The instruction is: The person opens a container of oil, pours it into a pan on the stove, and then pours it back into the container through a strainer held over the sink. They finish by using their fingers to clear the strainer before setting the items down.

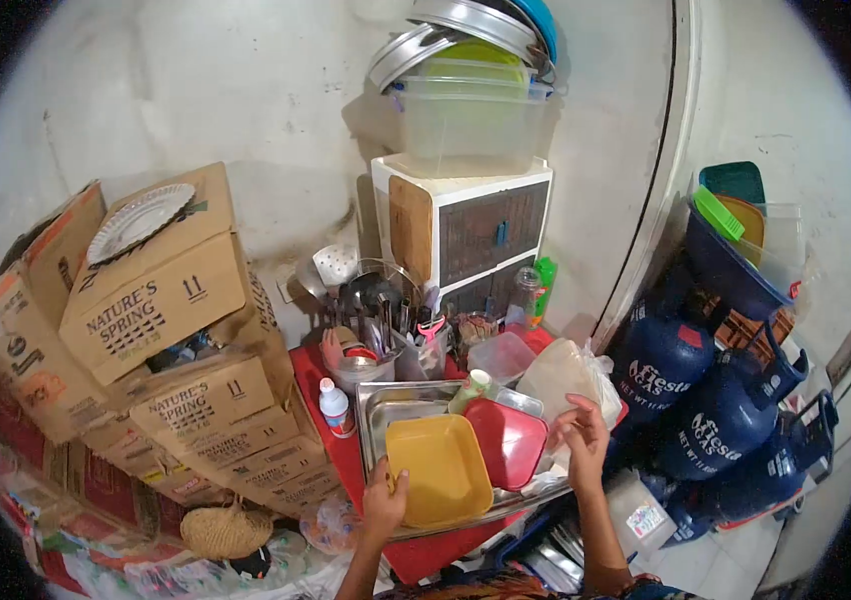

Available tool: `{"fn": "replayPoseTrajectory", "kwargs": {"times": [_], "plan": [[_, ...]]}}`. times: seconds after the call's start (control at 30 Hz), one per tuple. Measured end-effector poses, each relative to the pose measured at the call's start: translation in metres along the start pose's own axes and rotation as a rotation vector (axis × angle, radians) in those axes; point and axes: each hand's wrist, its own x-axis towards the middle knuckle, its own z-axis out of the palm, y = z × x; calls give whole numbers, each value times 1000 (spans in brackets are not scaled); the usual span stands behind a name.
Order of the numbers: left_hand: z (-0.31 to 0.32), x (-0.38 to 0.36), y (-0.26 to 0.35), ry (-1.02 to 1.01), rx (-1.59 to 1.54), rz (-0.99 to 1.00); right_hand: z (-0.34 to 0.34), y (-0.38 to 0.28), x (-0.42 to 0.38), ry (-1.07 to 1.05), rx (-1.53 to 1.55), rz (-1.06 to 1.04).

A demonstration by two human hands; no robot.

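My left hand (383,503) is closed on the left edge of a yellow square plastic plate (441,472), with the thumb over its rim. Beside and partly behind it lies a red square plate (509,446), in a stainless steel tray (375,402). My right hand (584,440) is raised at the tray's right side, fingers apart and slightly bent, holding nothing. A green cup-like item (472,388) leans behind the plates. Near the tray's left corner stands a small white bottle (335,405) with a label.
Utensils in containers (420,352) crowd the back of the red table (426,555). Behind them, a small cabinet (491,230) carries clear plastic bins (471,130). Cardboard boxes (161,310) are stacked on the left. Blue gas cylinders (711,430) stand on the right.
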Motion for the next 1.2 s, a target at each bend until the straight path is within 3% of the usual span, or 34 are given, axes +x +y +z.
{"fn": "replayPoseTrajectory", "kwargs": {"times": [0.13,0.4,0.47,0.6,0.67,0.77,1.0,1.07,1.13,1.2], "plan": [[-23,21,32,163,196,169,6,6,1,189,67,8],[-68,124,71,159,-55,343,40,-48,130,22,217,-70],[-70,169,109,199,-59,499,38,-66,186,-147,557,-110],[-67,277,212,542,44,902,54,-125,312,-27,1003,34],[-68,332,279,678,223,1099,49,-127,387,-278,1010,-60],[-67,410,372,745,517,1317,73,-159,460,-405,823,-116],[-59,511,472,675,992,1443,131,-211,542,-284,593,-142],[-59,529,485,767,1285,1404,139,-222,555,-192,583,-191],[-63,551,498,834,1326,1447,141,-235,571,-233,576,-237],[-73,564,510,709,1276,1442,139,-245,606,-280,565,-275]]}}
